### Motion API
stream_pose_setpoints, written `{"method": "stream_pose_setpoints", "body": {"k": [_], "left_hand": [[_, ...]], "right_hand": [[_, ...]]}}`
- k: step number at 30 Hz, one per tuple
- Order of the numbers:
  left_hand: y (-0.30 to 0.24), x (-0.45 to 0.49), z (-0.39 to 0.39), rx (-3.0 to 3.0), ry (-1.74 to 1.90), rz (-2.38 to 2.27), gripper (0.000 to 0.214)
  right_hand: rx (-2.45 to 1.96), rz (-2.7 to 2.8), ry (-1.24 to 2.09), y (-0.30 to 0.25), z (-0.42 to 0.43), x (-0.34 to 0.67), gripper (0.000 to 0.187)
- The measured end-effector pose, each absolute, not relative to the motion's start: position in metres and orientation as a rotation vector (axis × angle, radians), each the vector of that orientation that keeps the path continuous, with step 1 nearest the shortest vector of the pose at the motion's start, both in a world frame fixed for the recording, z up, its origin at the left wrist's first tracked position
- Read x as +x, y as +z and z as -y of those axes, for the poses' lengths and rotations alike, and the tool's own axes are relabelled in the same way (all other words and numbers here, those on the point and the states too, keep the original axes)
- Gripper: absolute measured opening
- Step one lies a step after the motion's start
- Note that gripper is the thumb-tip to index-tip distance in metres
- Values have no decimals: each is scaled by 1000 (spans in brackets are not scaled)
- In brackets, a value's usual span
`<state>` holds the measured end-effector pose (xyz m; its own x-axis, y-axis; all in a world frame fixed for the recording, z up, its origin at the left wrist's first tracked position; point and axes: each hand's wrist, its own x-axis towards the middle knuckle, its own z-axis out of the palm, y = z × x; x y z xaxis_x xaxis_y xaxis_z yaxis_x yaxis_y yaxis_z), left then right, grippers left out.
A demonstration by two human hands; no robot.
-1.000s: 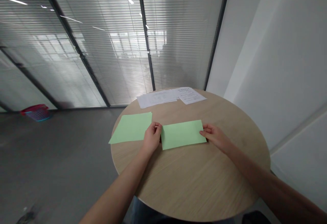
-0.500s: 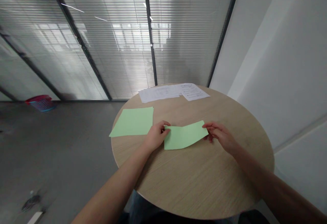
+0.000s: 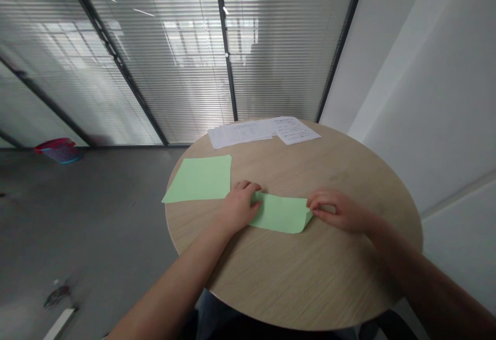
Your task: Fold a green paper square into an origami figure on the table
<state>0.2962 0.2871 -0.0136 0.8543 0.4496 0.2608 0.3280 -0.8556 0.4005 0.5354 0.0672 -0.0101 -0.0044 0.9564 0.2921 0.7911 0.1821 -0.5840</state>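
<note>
A strip-shaped piece of light green paper (image 3: 281, 213) lies across the wooden table in front of me, its right end curling up. My left hand (image 3: 242, 206) rests over the left end, thumb on the paper and fingers bent at its far edge. At the other end, my right hand (image 3: 336, 210) pinches the raised right corner between thumb and fingers. Left of the strip lies a larger flat green sheet (image 3: 201, 179), close to my left hand's fingers.
White printed papers (image 3: 244, 132) lie at the far edge of the round wooden table (image 3: 302, 288). A red and blue basket (image 3: 60, 150) stands on the grey floor at left. Glass panels with blinds rise behind the table, and a white wall (image 3: 434, 87) stands to the right.
The right end of the green strip has curled upward, with my right hand now pinching it. My left hand has moved further onto the left end. The camera view has shifted slightly.
</note>
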Motion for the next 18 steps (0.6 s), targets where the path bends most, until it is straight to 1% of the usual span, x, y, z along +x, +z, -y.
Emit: {"method": "stream_pose_setpoints", "body": {"k": [2, 3, 5, 6, 8, 13, 18], "left_hand": [[-11, 295, -277, 2846, 568, -488, 42], [-9, 295, -270, 2902, 566, -409, 42], [-6, 295, -256, 2949, 449, -150, 36], [-4, 295, -249, 2929, 365, -47, 29], [-3, 295, -239, 2887, 244, 56, 23], [-5, 288, -231, 2801, 221, 62, 21], [-6, 278, -223, 2792, 221, 11, 37]], "right_hand": [[-1681, 1835, 441, -9, -67, 534, 14], [-1712, 1827, 483, -8, -67, 534, 14], [-1755, 1799, 562, -6, -68, 532, 16], [-1768, 1777, 599, -5, -69, 531, 18], [-1799, 1720, 651, -5, -73, 529, 20], [-1899, 1686, 609, -10, -85, 521, 22], [-2009, 1754, 467, -15, -89, 514, 25]]}}
